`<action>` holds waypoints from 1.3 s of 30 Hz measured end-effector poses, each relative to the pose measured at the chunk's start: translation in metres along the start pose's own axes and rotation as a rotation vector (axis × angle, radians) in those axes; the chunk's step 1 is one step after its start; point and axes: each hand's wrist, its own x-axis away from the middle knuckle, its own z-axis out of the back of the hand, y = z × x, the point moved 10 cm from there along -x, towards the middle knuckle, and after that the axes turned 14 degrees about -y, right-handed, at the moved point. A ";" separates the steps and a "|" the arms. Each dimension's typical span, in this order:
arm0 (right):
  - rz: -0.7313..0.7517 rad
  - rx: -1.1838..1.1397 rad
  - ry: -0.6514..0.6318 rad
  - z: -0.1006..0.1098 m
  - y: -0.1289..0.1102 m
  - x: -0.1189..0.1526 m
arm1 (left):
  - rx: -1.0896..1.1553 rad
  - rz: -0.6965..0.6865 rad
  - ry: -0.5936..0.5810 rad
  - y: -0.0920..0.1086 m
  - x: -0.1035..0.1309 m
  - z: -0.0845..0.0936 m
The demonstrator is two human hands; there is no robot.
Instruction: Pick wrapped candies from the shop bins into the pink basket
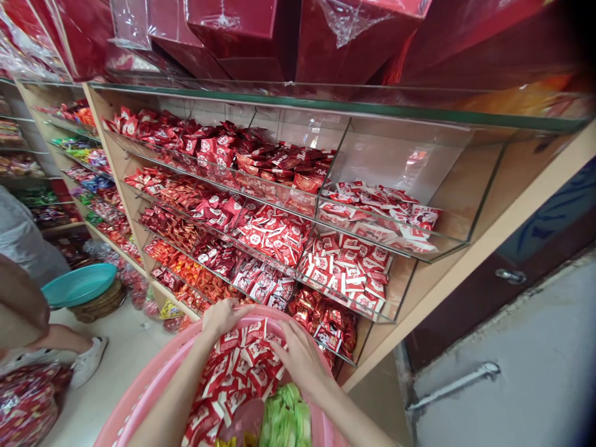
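Note:
A pink plastic basket (162, 372) stands below me, with red-and-white wrapped candy packets (254, 363) heaped in it. Green packets (286, 416) lie at its near right. My left hand (222, 320) is closed over the far rim, its fingertips partly hidden. Inside the right wall, my right hand (300, 360) is open, fingers stretched toward the red-and-white packets at their edge. Whether its fingertips touch them I cannot tell.
Glass-fronted shelves (288, 205) of red candy packets rise just beyond the basket, under a glass top (298, 99) bearing big red boxes (237, 37). At left are a person's leg (65, 338), a turquoise basin (81, 284) and a bag of packets (32, 397) on the floor.

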 end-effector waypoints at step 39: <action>-0.415 0.339 0.444 0.230 0.086 -0.014 | -0.026 -0.039 -0.013 0.026 -0.003 0.008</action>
